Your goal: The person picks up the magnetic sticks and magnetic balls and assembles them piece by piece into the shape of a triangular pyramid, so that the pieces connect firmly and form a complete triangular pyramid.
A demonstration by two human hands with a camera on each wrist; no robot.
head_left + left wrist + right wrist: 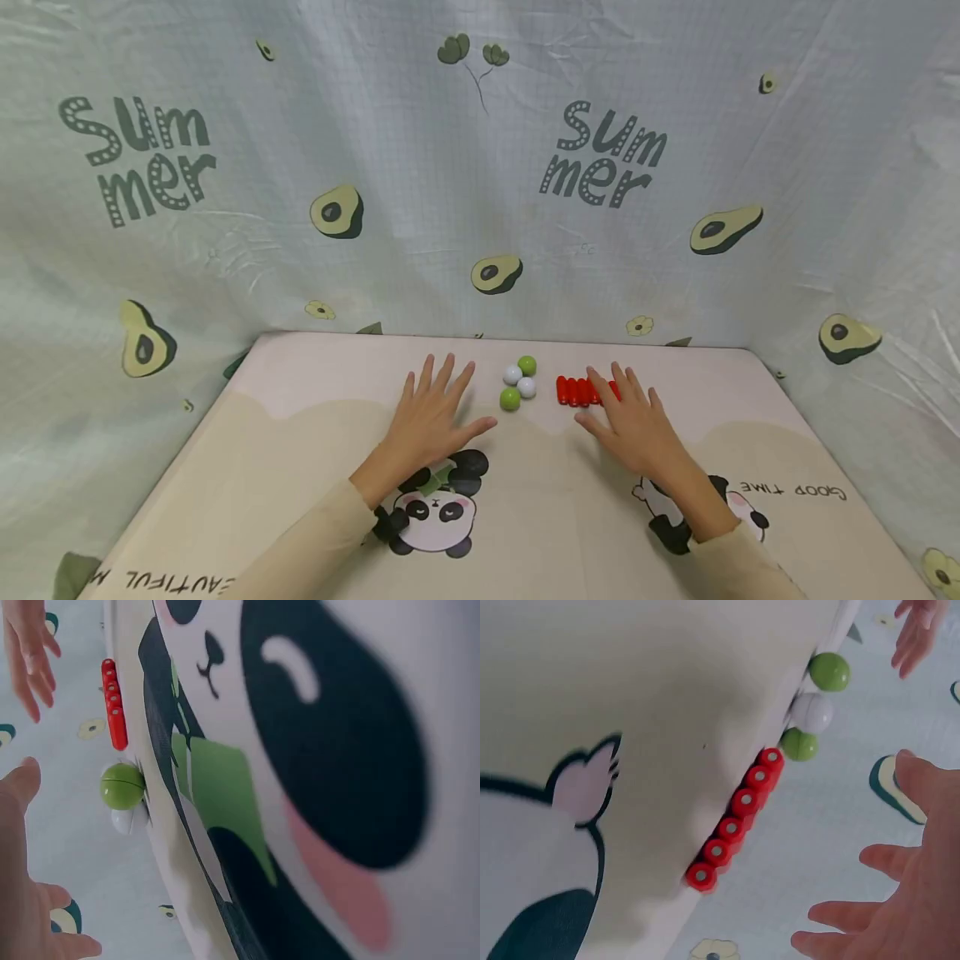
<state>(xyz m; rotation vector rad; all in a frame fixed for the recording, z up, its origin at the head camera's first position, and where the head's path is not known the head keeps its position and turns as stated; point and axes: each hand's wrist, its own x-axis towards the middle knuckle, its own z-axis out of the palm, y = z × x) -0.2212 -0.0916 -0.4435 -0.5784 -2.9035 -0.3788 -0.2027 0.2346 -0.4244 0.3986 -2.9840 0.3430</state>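
My left hand (429, 421) hovers with fingers spread left of a small cluster of two green balls (510, 399) and two white balls (527, 387). Fingers also spread and holding nothing, my right hand (636, 423) is over the near right side of a row of red capsule-shaped pieces (573, 392). Its fingers hide part of that row in the head view. Seen from the right wrist, several red pieces (731, 827) stand side by side, round ends with pale centres towards the camera. A green ball (121, 786) appears beyond the thumb in the left wrist view.
The table (285, 442) wears a pale cover with printed pandas (438, 517) and lettering. Behind it and along both sides hangs a light curtain (420, 167) printed with avocados and the word "summer". Balls and red pieces lie near the table's far edge.
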